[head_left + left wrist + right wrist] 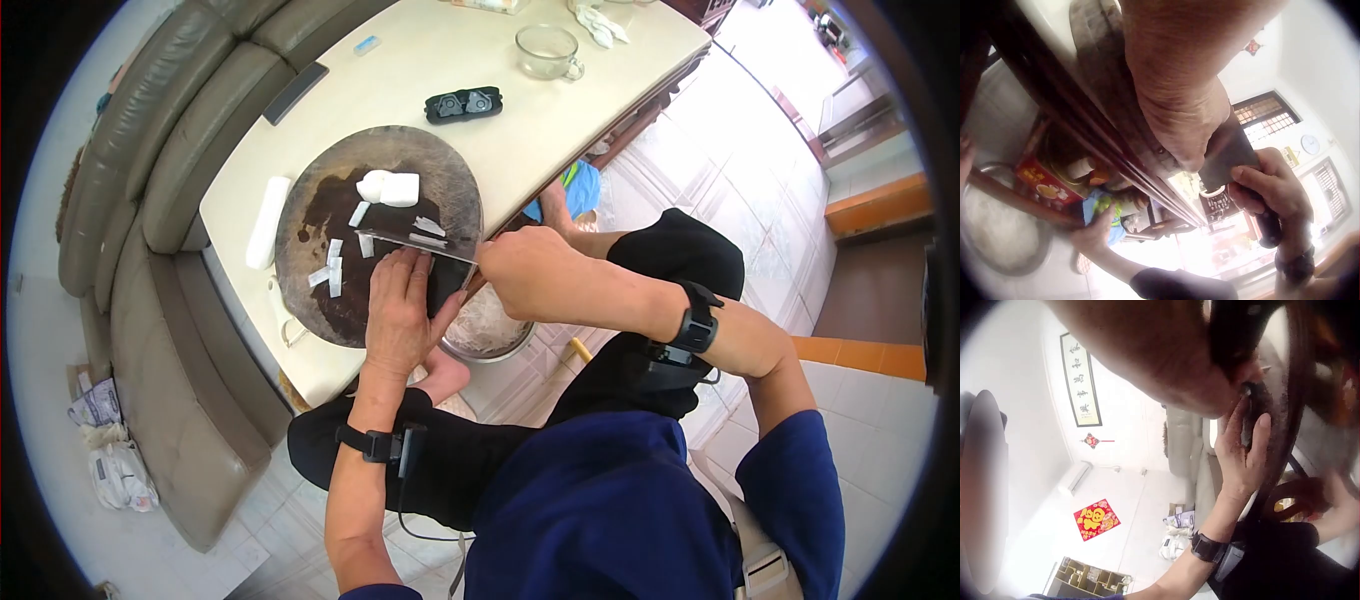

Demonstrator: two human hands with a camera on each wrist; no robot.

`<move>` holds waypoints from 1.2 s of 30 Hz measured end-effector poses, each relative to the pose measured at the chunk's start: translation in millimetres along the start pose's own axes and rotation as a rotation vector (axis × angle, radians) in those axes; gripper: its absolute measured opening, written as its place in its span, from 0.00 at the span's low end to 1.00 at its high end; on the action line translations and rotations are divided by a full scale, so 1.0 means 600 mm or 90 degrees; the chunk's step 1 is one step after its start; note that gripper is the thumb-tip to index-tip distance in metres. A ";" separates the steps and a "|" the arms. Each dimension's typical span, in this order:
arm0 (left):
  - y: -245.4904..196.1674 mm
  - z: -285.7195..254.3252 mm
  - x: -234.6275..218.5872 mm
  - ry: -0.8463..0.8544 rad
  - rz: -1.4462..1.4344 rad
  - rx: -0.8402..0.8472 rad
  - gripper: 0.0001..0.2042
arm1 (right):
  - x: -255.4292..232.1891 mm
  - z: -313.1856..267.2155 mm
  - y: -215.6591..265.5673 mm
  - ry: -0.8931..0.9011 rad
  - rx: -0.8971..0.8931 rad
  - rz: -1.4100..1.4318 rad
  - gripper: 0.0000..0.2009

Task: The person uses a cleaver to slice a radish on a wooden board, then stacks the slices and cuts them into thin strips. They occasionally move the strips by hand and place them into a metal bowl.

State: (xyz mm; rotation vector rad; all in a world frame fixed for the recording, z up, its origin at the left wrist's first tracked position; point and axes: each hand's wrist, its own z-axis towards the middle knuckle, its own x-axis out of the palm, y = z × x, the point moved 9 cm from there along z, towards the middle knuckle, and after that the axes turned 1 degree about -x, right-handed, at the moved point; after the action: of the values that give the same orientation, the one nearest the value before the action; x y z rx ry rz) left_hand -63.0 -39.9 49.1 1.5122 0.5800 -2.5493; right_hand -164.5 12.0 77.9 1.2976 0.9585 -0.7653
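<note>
In the head view a round wooden chopping board (300, 215) lies on the table, wet and dark in the middle. My right hand (525, 272) grips the handle of a cleaver (452, 290), its broad dark blade over the board's right part. Flat on the board beside the blade rests my left hand (398, 310), fingers extended toward the blade, thumb spread by its lower corner. White radish strips (334, 275) and thin slices (428, 226) lie around the blade. Behind it sits a thicker white radish chunk (400, 189). The left wrist view shows the cleaver's black handle (1269, 228) in my right fist.
A long white radish piece (268, 222) and a peeler (288, 318) lie left of the board. Behind it are a black case (463, 105) and a glass cup (546, 52). A metal basin (487, 327) stands below the table edge. A sofa (185, 300) borders the left.
</note>
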 end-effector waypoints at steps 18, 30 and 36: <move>0.002 0.001 -0.004 0.003 -0.026 -0.016 0.28 | -0.006 0.003 0.010 -0.002 -0.050 -0.001 0.06; 0.006 0.001 -0.004 0.001 -0.035 -0.026 0.28 | -0.033 -0.021 -0.015 0.066 0.015 0.007 0.06; 0.007 0.001 -0.001 0.005 -0.034 -0.034 0.28 | -0.011 0.000 -0.008 0.082 -0.026 0.006 0.06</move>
State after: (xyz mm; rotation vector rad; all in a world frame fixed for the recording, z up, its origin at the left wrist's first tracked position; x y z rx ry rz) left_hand -61.9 -44.0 48.9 1.5099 0.6937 -2.5467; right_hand -171.7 11.2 81.7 1.3279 1.0649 -0.6583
